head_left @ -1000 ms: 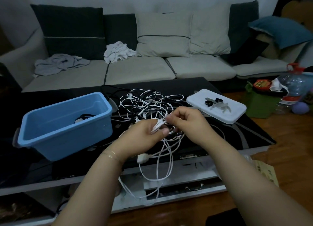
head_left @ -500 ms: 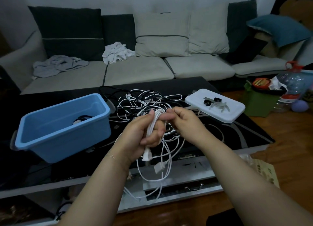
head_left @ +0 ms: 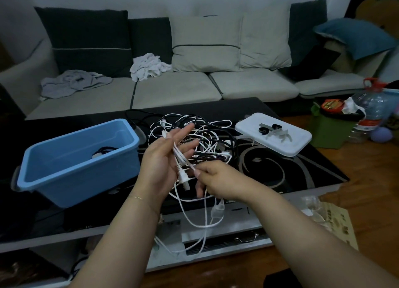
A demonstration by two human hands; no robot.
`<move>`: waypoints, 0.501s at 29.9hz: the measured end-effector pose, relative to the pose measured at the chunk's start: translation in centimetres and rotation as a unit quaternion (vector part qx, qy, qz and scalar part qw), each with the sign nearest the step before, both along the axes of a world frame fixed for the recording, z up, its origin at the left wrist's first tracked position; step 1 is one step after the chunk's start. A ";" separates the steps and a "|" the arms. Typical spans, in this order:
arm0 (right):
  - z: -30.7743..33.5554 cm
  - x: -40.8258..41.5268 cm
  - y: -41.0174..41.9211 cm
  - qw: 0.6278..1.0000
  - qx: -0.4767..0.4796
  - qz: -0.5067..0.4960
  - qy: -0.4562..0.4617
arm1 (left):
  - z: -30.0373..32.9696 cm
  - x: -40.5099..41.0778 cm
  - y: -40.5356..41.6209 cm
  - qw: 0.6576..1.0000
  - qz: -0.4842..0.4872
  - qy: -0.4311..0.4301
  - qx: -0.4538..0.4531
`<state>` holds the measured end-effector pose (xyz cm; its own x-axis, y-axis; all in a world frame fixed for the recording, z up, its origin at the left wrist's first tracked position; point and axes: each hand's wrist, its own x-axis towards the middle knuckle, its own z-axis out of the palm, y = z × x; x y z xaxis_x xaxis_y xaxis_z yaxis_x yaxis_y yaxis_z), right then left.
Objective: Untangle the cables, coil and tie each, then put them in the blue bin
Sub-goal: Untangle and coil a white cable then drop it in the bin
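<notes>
Head view: the left hand (head_left: 166,158) is held up, palm open and fingers straight, with strands of a white cable (head_left: 180,158) lying across it. The right hand (head_left: 216,179) pinches that cable just below, loops hanging over the table's (head_left: 302,169) front edge. The tangle (head_left: 207,141) sits mid-table, the blue bin (head_left: 75,158) toward the left edge, a white lid (head_left: 291,145) toward the right.

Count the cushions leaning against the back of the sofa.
5: two dark ones at left, two cream ones in the middle, one dark at right.
</notes>
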<state>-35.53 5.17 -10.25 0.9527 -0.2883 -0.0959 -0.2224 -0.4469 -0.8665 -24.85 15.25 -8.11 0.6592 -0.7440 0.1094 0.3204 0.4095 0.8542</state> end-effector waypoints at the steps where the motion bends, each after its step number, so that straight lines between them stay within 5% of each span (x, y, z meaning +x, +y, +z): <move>1: 0.1 -0.1 0.2 1.000 -0.010 0.011 0.007 | -0.1 0.2 0.0 0.999 0.025 -0.028 0.012; 9: 0.6 -0.2 1.6 0.992 -0.112 0.049 0.033 | -0.9 -0.3 -0.6 0.960 0.118 -0.226 0.116; 15: 0.2 -0.5 1.3 0.988 -0.147 0.046 0.011 | -1.3 0.3 0.2 0.813 0.180 -0.489 0.260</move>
